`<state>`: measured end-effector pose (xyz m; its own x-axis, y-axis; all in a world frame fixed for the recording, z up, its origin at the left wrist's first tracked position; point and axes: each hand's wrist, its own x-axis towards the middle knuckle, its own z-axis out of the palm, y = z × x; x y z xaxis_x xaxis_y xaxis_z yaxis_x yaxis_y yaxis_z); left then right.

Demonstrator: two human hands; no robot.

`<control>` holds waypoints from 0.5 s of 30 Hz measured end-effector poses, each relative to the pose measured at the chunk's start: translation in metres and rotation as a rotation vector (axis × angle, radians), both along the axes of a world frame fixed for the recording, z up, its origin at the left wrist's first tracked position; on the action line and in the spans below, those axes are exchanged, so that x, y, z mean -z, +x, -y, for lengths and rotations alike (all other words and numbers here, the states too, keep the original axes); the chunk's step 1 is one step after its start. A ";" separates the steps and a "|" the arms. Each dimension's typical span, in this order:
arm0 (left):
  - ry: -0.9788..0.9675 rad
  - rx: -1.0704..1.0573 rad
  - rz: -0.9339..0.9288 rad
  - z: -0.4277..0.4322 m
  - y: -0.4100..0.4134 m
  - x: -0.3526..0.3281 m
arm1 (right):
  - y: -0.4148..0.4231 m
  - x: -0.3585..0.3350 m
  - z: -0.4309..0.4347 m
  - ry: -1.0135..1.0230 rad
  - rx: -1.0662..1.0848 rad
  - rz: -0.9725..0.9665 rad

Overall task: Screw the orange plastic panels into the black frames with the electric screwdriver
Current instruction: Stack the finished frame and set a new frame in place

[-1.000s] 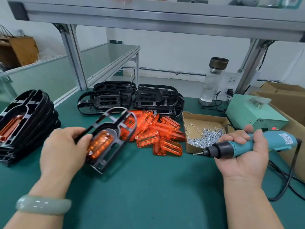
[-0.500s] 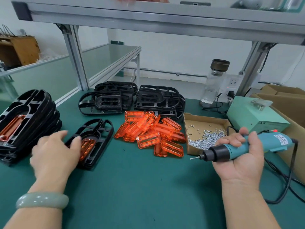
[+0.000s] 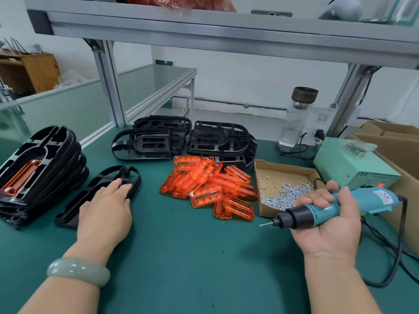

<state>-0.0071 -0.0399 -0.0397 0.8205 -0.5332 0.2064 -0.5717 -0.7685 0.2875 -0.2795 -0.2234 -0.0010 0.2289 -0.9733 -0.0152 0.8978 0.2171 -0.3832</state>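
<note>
A black frame (image 3: 113, 177) lies flat on the green mat at the left, and my left hand (image 3: 106, 207) rests palm down on it with fingers spread, hiding its middle. My right hand (image 3: 326, 218) grips the teal electric screwdriver (image 3: 317, 211), bit pointing left above the mat. A pile of orange plastic panels (image 3: 208, 189) lies in the middle. Behind it are stacks of bare black frames (image 3: 149, 141). At the far left stands a stack of frames with an orange panel showing in the top one (image 3: 38, 168).
A cardboard tray of small screws (image 3: 285, 191) sits right of the panels. Behind it are a green power box (image 3: 349, 164), a glass bottle (image 3: 297, 118) and cardboard boxes (image 3: 390, 137). The screwdriver's black cable (image 3: 399, 252) loops at the right. A shelf's metal posts rise at the back.
My left hand has lowered the frame from a tilted, lifted hold onto the mat beside the left stack and now lies flat on it. My right hand has barely moved.
</note>
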 end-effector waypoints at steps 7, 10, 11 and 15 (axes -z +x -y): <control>0.021 -0.061 -0.027 -0.005 0.009 -0.002 | 0.001 0.003 0.000 0.013 0.008 -0.008; -0.028 -0.120 -0.042 -0.011 0.009 -0.004 | 0.001 0.003 0.000 0.024 0.006 -0.007; -0.030 -0.130 -0.035 -0.011 0.007 -0.005 | 0.001 0.003 0.001 0.024 0.004 -0.004; -0.138 -0.081 0.010 -0.003 -0.006 -0.017 | 0.001 0.002 0.000 0.030 -0.007 0.001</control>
<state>-0.0127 -0.0365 -0.0223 0.8573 -0.4309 0.2816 -0.5125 -0.7660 0.3881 -0.2782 -0.2236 -0.0027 0.2359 -0.9708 -0.0443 0.8966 0.2350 -0.3753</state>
